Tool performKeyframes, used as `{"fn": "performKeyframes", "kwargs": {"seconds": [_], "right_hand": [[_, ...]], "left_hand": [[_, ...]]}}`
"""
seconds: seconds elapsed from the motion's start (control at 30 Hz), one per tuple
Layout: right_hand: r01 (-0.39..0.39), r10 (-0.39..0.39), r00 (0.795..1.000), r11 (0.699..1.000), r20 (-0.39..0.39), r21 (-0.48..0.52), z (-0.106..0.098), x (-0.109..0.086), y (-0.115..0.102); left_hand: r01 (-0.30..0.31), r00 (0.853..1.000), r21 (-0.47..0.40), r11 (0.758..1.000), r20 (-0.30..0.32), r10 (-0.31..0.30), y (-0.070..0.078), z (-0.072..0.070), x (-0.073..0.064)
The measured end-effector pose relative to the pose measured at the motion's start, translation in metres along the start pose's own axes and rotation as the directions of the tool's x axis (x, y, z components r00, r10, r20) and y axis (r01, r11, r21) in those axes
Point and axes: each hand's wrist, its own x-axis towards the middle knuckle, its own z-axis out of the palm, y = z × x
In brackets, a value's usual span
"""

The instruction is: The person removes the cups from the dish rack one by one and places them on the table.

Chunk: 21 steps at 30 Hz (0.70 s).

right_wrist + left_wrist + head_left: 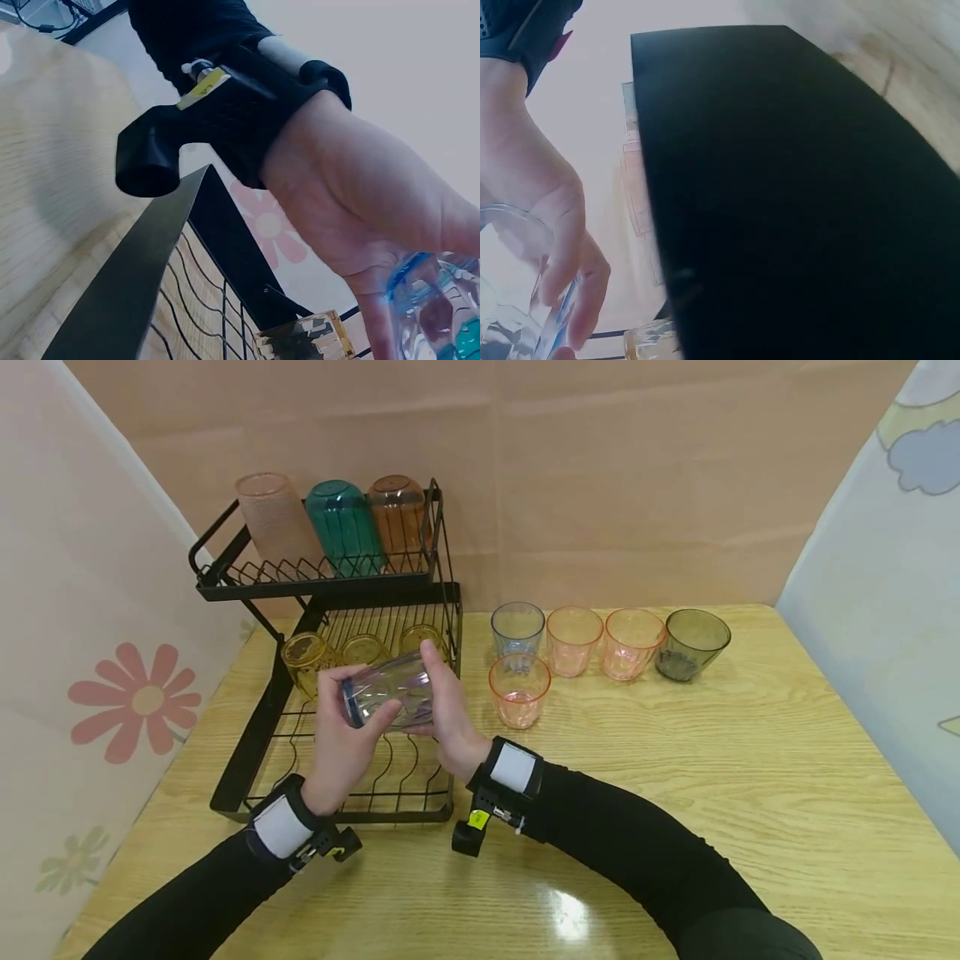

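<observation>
Lower than the held glass (397, 681) in the frame, the black rack (386, 817) offers room; amber glasses (303, 652) and upper tier (318, 587) obstruct left of centre, tumblers (573, 647) centre right.

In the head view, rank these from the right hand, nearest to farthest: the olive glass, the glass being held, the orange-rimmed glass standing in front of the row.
1. Held glass: touching the right hand, on its left.
2. Front orange-rimmed glass: just to the hand's right.
3. Olive glass: at the row's far right end.

Wrist views: clear glass (511, 319), amber glass (649, 342), cropped
</observation>
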Motion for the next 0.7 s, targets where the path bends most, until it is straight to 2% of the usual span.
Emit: {"fn": "performKeyframes", "kwargs": {"seconds": [0.13, 0.27, 0.33, 0.43, 0.5, 0.57, 0.63, 0.7], "right_hand": [[0.078, -0.081, 0.996, 0.994, -0.033, -0.08, -0.004, 0.0, -0.001], [0.167, -0.173, 0.985, 0.975, -0.028, -0.148, -0.014, 0.001, -0.004], [0.207, -0.211, 0.977, 0.967, -0.011, -0.147, -0.022, 0.002, -0.006], [0.278, -0.277, 0.96, 0.941, 0.033, -0.192, -0.038, 0.002, -0.012], [0.329, -0.315, 0.944, 0.906, 0.093, -0.268, -0.052, 0.001, -0.018], [0.38, -0.344, 0.925, 0.85, 0.163, -0.366, -0.067, -0.002, -0.024], [0.426, -0.358, 0.905, 0.782, 0.231, -0.455, -0.083, -0.005, -0.032], [0.47, -0.374, 0.883, 0.69, 0.285, -0.551, -0.098, -0.007, -0.039]], "left_hand": [[-0.01, 0.999, -0.014, 1.0, 0.051, 0.011, 0.002, 0.001, 0.003], [-0.034, 0.986, 0.113, 0.993, 0.165, 0.015, 0.001, -0.004, 0.01], [-0.052, 0.968, 0.214, 0.976, 0.251, -0.003, 0.0, -0.009, 0.014], [-0.104, 0.918, 0.336, 0.936, 0.394, -0.039, 0.0, -0.018, 0.019], [-0.156, 0.879, 0.415, 0.896, 0.473, -0.066, 0.001, -0.023, 0.022], [-0.206, 0.848, 0.486, 0.849, 0.522, -0.093, 0.003, -0.027, 0.023], [-0.255, 0.829, 0.56, 0.789, 0.547, -0.12, 0.005, -0.031, 0.024], [-0.304, 0.815, 0.613, 0.73, 0.564, -0.134, 0.007, -0.034, 0.025]]}}
